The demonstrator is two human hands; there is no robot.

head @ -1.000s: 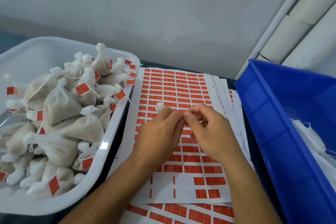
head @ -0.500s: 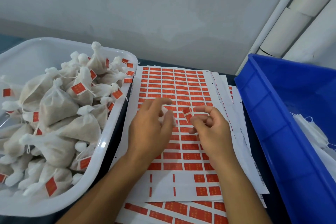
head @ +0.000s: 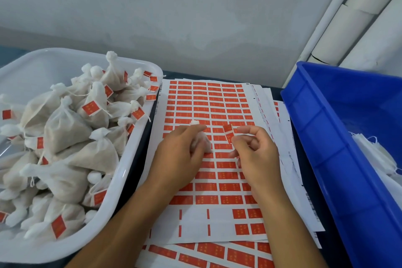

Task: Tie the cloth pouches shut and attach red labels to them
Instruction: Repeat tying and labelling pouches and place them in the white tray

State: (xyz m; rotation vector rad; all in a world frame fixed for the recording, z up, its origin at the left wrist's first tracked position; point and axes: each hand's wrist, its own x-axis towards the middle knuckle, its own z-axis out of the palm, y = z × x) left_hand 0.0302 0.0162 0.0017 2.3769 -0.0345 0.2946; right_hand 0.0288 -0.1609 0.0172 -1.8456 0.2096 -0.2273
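My left hand (head: pixel 180 154) is closed around a small white cloth pouch (head: pixel 203 142), whose tied top pokes out above my fingers. My right hand (head: pixel 255 154) pinches a red label (head: pixel 228 132) between thumb and forefinger, a short gap to the right of the pouch. Both hands hover over a sheet of red labels (head: pixel 208 102) lying on the table. Several rows near the sheet's lower edge are peeled bare.
A white tub (head: pixel 130 159) on the left is heaped with tied, labelled pouches (head: pixel 65 128). A blue bin (head: pixel 326 159) on the right holds white cloth pouches (head: pixel 374 152). More label sheets (head: pixel 217 254) lie underneath. A grey wall stands behind.
My hands were pressed together over the sheet and have drawn apart. The left now keeps the pouch and the right holds the red label beside it.
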